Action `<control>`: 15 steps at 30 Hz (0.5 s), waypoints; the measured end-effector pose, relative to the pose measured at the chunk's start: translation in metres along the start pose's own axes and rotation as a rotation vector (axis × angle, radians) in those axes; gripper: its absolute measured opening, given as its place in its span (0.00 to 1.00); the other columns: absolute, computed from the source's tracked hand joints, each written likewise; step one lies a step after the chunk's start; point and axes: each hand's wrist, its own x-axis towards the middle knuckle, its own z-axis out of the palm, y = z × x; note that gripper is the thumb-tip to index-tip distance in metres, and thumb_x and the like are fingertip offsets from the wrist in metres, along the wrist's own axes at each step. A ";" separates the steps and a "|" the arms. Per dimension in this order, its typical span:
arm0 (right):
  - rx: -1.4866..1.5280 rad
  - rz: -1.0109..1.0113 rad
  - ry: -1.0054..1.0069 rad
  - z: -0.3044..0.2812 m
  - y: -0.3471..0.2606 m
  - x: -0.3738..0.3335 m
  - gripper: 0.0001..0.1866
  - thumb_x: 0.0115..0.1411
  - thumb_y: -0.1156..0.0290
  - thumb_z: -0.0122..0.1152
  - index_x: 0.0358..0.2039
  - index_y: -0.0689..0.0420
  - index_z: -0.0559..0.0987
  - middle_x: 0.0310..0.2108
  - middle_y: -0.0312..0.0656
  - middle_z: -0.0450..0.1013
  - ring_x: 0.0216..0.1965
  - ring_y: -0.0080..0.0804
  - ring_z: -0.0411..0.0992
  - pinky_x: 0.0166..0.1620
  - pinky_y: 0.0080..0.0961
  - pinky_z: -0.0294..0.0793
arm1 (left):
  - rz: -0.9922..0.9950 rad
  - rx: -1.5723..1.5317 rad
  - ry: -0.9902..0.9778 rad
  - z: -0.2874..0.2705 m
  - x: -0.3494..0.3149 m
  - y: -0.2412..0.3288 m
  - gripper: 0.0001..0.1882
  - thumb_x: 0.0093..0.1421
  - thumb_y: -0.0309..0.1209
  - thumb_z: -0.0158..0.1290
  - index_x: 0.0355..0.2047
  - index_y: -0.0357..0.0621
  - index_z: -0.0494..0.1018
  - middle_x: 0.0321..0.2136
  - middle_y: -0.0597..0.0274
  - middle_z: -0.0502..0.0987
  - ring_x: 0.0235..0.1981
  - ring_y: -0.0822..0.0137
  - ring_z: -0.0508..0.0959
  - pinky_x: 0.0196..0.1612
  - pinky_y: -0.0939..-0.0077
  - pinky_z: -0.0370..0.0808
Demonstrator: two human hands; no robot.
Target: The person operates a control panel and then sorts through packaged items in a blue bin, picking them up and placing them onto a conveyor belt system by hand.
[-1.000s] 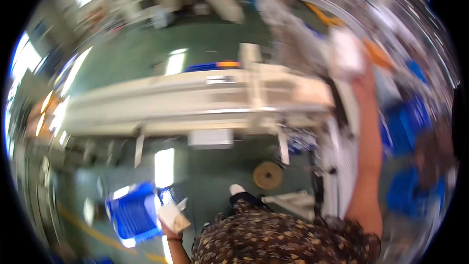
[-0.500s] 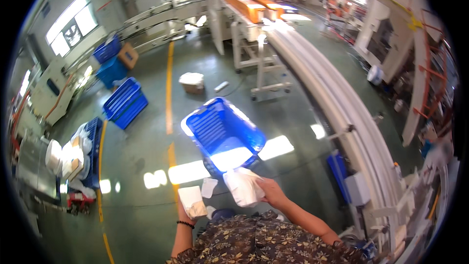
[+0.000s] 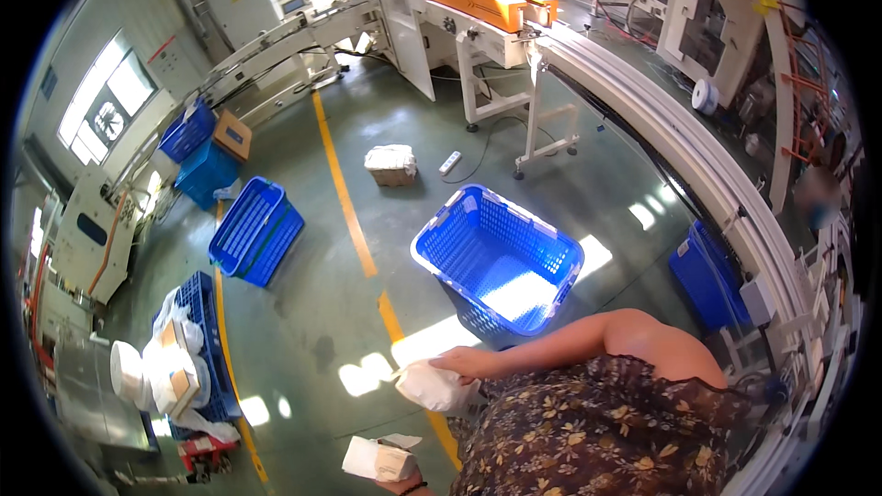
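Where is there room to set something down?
Green floor is bare between the yellow lines, this side of the slatted blue plastic crate; so is the perforated blue plastic basket, inside. Crowded: the dark-blue plastic crate under white bundles.

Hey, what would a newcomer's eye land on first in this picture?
Likely the open blue crate on the green floor, just right of centre, brightly lit inside. Next, the two long orange covers by the white conveyor, near the top. Below, the right hand and left hand each hold a pale packet.
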 end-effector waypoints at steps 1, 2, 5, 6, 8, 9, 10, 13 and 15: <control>-0.008 -0.043 -0.003 0.006 -0.011 0.020 0.26 0.67 0.49 0.46 0.53 0.56 0.73 0.32 0.36 0.68 0.28 0.19 0.64 0.25 0.18 0.67 | 0.007 0.006 -0.009 0.000 0.017 0.006 0.27 0.66 0.46 0.37 0.57 0.40 0.65 0.44 0.57 0.76 0.40 0.61 0.76 0.42 0.65 0.75; -0.067 -0.268 -0.001 0.001 0.014 0.055 0.26 0.67 0.49 0.46 0.53 0.56 0.73 0.30 0.36 0.68 0.25 0.20 0.64 0.24 0.19 0.67 | -0.028 -0.032 -0.082 0.011 0.035 0.006 0.27 0.66 0.46 0.38 0.57 0.40 0.66 0.43 0.57 0.76 0.39 0.61 0.76 0.41 0.66 0.74; -0.032 -0.048 -0.074 0.002 -0.015 0.113 0.26 0.67 0.48 0.46 0.53 0.54 0.74 0.25 0.36 0.68 0.18 0.21 0.62 0.21 0.20 0.65 | -0.046 -0.128 -0.233 0.069 0.072 0.027 0.26 0.66 0.46 0.38 0.56 0.41 0.67 0.41 0.58 0.76 0.37 0.63 0.75 0.40 0.69 0.74; -0.029 -0.077 -0.086 0.004 -0.028 0.131 0.25 0.67 0.48 0.46 0.52 0.54 0.75 0.23 0.35 0.67 0.18 0.20 0.61 0.21 0.20 0.63 | -0.035 -0.113 -0.241 0.082 0.091 0.035 0.26 0.66 0.46 0.39 0.56 0.42 0.68 0.41 0.58 0.76 0.37 0.63 0.75 0.39 0.69 0.74; 0.050 -0.088 -0.117 0.005 -0.052 0.161 0.24 0.66 0.48 0.47 0.52 0.52 0.75 0.20 0.32 0.66 0.17 0.19 0.60 0.20 0.19 0.61 | -0.026 -0.068 -0.222 0.106 0.132 0.050 0.26 0.65 0.46 0.39 0.55 0.42 0.68 0.41 0.58 0.76 0.36 0.63 0.75 0.39 0.69 0.74; 0.076 -0.105 -0.123 0.000 -0.061 0.180 0.24 0.66 0.48 0.47 0.52 0.52 0.76 0.20 0.32 0.66 0.17 0.19 0.61 0.20 0.19 0.61 | -0.022 -0.047 -0.206 0.116 0.150 0.055 0.26 0.65 0.46 0.39 0.55 0.42 0.68 0.40 0.58 0.76 0.36 0.63 0.75 0.39 0.69 0.74; 0.103 -0.123 -0.124 -0.006 -0.071 0.200 0.24 0.67 0.48 0.47 0.51 0.52 0.76 0.21 0.31 0.67 0.17 0.19 0.61 0.20 0.19 0.61 | -0.023 -0.027 -0.195 0.129 0.171 0.059 0.25 0.65 0.46 0.39 0.55 0.42 0.68 0.40 0.58 0.76 0.36 0.63 0.75 0.39 0.69 0.74; 0.113 -0.096 -0.086 -0.021 -0.112 0.244 0.26 0.66 0.47 0.46 0.52 0.54 0.75 0.27 0.34 0.70 0.23 0.20 0.65 0.25 0.19 0.66 | -0.046 0.028 -0.153 0.159 0.231 0.075 0.25 0.65 0.46 0.39 0.54 0.42 0.68 0.40 0.59 0.76 0.35 0.63 0.75 0.39 0.69 0.74; 0.095 -0.067 -0.050 -0.038 -0.138 0.256 0.27 0.66 0.46 0.47 0.52 0.56 0.75 0.28 0.35 0.71 0.25 0.22 0.66 0.28 0.20 0.69 | -0.081 0.041 -0.124 0.185 0.278 0.066 0.24 0.65 0.46 0.39 0.53 0.43 0.69 0.39 0.59 0.76 0.35 0.63 0.75 0.38 0.69 0.74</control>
